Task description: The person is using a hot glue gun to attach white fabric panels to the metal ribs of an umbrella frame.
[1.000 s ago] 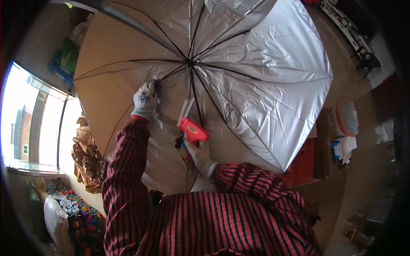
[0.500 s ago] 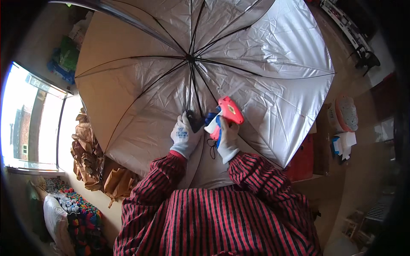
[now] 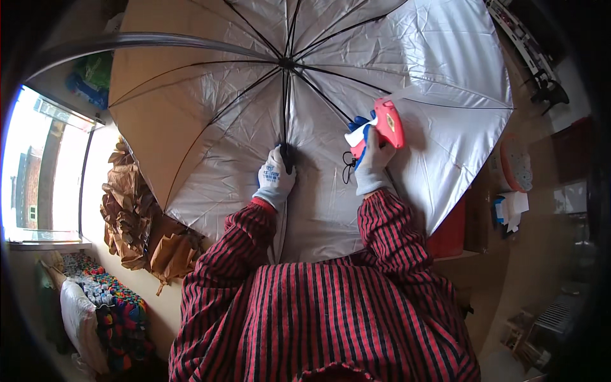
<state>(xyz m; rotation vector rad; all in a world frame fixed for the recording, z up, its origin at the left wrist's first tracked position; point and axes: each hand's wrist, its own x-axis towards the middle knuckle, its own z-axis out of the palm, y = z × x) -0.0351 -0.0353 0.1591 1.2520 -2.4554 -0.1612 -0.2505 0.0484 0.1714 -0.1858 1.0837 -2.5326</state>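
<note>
An open umbrella (image 3: 223, 165) with a silvery lining spreads before me, inner side up. Its dark ribs meet at the hub (image 3: 287, 63), and the shaft runs from there toward my body. My left hand (image 3: 277, 174), in a white and blue work glove, is closed around the dark umbrella handle (image 3: 288, 155). To the right, my gloved right hand (image 3: 374, 158) grips a red and white tagging gun (image 3: 389, 124) above the lining. Clear plastic fasteners stick out from its top. A thin black cord loop (image 3: 348, 167) hangs beside that hand.
A grey curved bar (image 3: 159, 41) crosses the upper left. Crumpled brown paper (image 3: 130, 210) lies left, near a bright window (image 3: 48, 172). Colourful bundled goods (image 3: 118, 305) are at lower left. On the right are a red box (image 3: 449, 235) and a round tub (image 3: 514, 164).
My right hand has moved right and away from me with the tagging gun, apart from the left. My left hand has shifted slightly farther out with the handle; the hub sits higher in view.
</note>
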